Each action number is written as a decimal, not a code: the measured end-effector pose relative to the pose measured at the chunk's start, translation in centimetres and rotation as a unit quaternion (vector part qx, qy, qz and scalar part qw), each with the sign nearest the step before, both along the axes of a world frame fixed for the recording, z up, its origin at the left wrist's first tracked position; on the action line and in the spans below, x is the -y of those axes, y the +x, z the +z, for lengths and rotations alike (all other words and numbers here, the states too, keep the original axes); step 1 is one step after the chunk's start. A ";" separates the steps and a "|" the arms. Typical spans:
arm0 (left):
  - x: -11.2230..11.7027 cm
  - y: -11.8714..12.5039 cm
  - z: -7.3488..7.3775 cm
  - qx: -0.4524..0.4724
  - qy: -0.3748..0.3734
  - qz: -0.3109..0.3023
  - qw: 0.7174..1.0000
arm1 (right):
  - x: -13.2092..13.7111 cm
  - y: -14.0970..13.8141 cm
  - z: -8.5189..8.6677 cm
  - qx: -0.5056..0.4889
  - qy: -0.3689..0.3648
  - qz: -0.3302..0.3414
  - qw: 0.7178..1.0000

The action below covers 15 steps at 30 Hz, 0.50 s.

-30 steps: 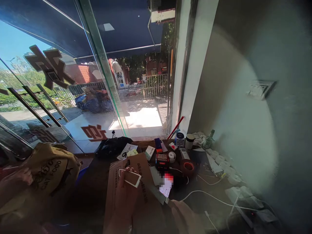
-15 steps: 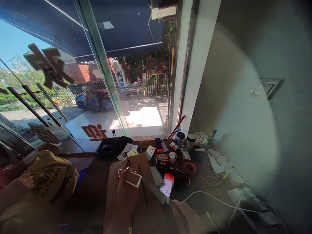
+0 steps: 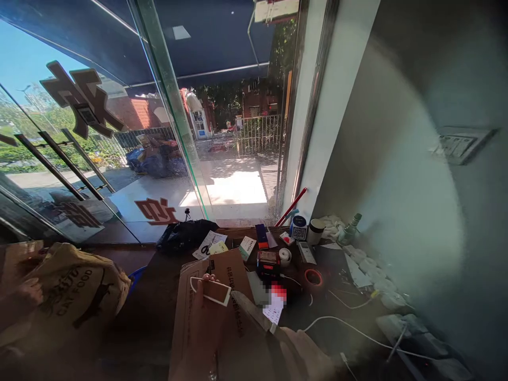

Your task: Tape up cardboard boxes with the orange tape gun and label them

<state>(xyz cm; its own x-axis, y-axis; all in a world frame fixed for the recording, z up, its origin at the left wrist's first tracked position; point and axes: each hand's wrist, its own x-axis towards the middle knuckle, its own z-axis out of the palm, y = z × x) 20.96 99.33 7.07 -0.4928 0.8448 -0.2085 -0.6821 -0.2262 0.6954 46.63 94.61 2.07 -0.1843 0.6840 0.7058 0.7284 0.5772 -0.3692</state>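
Over cardboard box (image 3: pixel 234 270): left hand (image 3: pixel 204 312), fingers curled round white-edged object (image 3: pixel 228 297). Right hand (image 3: pixel 299 349): fist gripping knife (image 3: pixel 252 311). Knife slip could cut left hand.

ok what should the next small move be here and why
I'd probably steady the white frame in the left hand before moving the knife held in the right hand. The blade's tip shows right by the frame's end, though I can't tell if they touch, and the left fingers show at its far edge.
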 end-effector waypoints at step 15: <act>-1.1 -1.5 -1.0 -0.168 -0.082 -0.063 0.980 | -0.5 -1.4 -0.9 -0.010 -0.082 0.018 0.996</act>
<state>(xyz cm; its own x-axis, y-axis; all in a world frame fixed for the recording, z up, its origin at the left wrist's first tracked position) 19.51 100.47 6.11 -0.4517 0.8716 -0.1907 -0.4228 -0.0209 0.9060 45.20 95.12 1.15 -0.1986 0.7833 0.5890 0.6996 0.5342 -0.4745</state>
